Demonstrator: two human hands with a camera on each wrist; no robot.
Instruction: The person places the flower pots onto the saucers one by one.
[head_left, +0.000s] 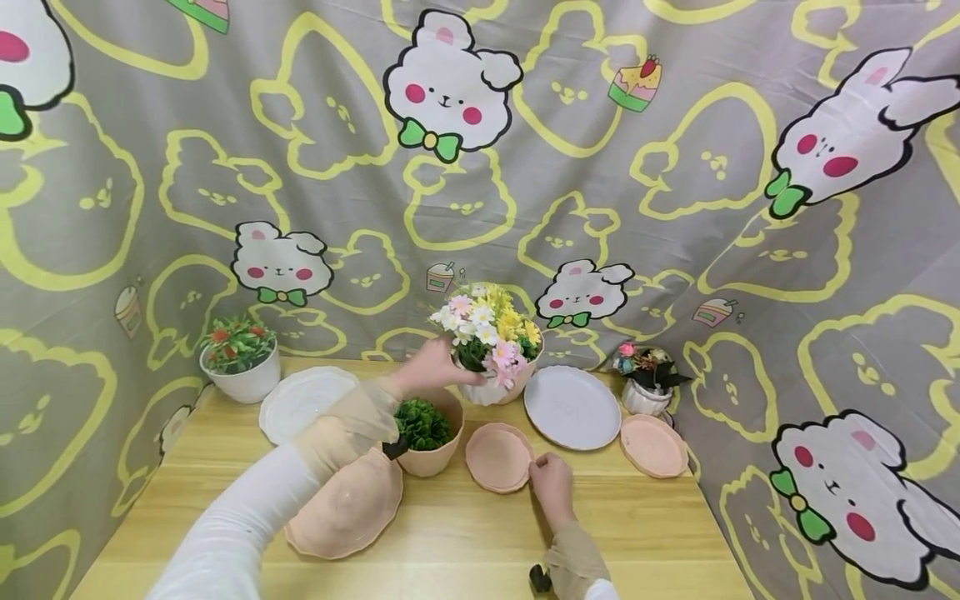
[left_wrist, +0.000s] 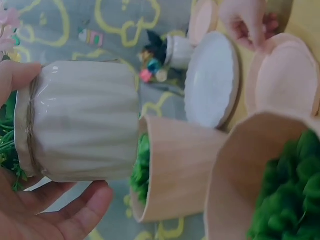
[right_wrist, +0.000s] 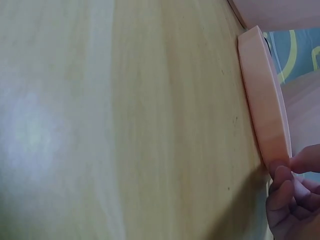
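My left hand (head_left: 429,367) grips a white ribbed flowerpot (left_wrist: 90,120) near its rim, thumb on one side and fingers on the other. White, pink and yellow artificial daisies (head_left: 486,327) fill it, and twine circles its neck. Behind it stands a pink pot (left_wrist: 182,167) with greenery. A second pink pot (head_left: 429,457), holding leafy green foliage (head_left: 422,423), stands below my left wrist. My right hand (head_left: 553,490) pinches the right edge of a small pink saucer (head_left: 498,458) lying on the table; the right wrist view shows thumb and fingertips at the saucer's rim (right_wrist: 265,95).
A large pink plate (head_left: 348,512) lies under my left forearm, a white plate (head_left: 300,400) behind it. At back left is a white pot (head_left: 251,375) with a red-flowered plant. Rightward are a white-grey plate (head_left: 573,408), another pink saucer (head_left: 654,447) and a small white pot (head_left: 647,398).
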